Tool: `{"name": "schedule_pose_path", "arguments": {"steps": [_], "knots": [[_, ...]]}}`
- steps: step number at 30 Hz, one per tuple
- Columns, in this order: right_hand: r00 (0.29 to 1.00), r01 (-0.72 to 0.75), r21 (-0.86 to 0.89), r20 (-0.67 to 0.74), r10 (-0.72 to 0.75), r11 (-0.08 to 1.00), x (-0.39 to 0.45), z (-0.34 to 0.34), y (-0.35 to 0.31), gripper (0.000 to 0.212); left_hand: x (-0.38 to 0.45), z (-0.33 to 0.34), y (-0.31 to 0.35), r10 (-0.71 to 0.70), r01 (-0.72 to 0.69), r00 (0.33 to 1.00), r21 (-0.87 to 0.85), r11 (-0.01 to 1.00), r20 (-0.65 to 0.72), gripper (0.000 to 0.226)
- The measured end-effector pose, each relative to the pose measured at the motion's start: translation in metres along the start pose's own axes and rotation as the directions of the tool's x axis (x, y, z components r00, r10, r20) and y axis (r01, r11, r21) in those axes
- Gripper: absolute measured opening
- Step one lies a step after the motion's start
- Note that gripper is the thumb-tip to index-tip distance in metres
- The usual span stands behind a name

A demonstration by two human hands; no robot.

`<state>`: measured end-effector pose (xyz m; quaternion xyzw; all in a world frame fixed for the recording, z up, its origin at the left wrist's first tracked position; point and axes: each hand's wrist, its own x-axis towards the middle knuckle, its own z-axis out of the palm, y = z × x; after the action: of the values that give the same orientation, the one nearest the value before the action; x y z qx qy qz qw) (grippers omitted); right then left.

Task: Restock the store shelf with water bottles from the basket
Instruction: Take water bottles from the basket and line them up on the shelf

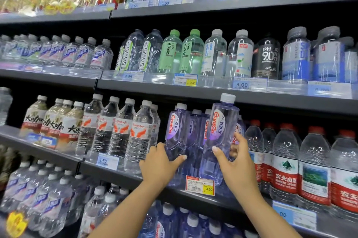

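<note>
Take the price tag [200,185] marked 3.00 on the shelf [120,174] edge as your landmark. Far left of it stand tea bottles [58,121], then clear water bottles with orange labels [118,131], both rows full to the front.

Just left of the tag and above it, your left hand [158,162] has its grip clamped on the lower body of a purple bottle [177,133], thumb across the front and fingers behind. That bottle stands in the row, leaning slightly, with more purple bottles [195,131] behind it.

Above and right of the tag, your right hand [235,162] has its grip wrapped round a second purple bottle [222,137], thumb in front, fingertips on the far side. This one sits higher than its neighbours, so it looks not yet set down; whether its base touches the shelf is hidden by your hand.

Further right of the tag are red-capped bottles [284,160], packed tight.

The basket is out of view, so you cannot tell how many bottles remain. Judging from the row, the purple section already looks well filled. What is left here seems to be seating the right-hand bottle at the front and straightening the left one.
</note>
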<state>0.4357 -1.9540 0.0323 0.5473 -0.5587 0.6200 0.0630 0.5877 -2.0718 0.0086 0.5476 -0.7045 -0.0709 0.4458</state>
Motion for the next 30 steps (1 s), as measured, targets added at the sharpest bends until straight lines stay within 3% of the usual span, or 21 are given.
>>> {"name": "schedule_pose_path", "arguments": {"steps": [8, 16, 26, 30], "knots": [[0.998, -0.042, -0.017, 0.037, 0.043, 0.999, -0.004, -0.009, 0.008, 0.073, -0.011, 0.005, -0.015, 0.103, -0.104, 0.995, 0.059, 0.993, 0.016, 0.086], [0.981, -0.128, -0.146, 0.123, 0.147, 0.981, -0.001, 0.0, 0.015, 0.075, -0.017, 0.003, -0.017, 0.129, -0.129, 0.992, -0.052, 0.99, -0.001, 0.078], [0.995, -0.076, -0.363, -0.084, 0.048, 0.929, -0.004, 0.013, 0.028, 0.067, -0.016, 0.004, -0.021, 0.141, -0.141, 0.99, -0.125, 0.982, -0.005, 0.065], [0.99, -0.051, -0.506, -0.137, -0.022, 0.861, -0.011, 0.018, 0.029, 0.067, -0.013, 0.003, -0.014, 0.14, -0.14, 0.99, -0.017, 0.99, 0.001, 0.072]]}}
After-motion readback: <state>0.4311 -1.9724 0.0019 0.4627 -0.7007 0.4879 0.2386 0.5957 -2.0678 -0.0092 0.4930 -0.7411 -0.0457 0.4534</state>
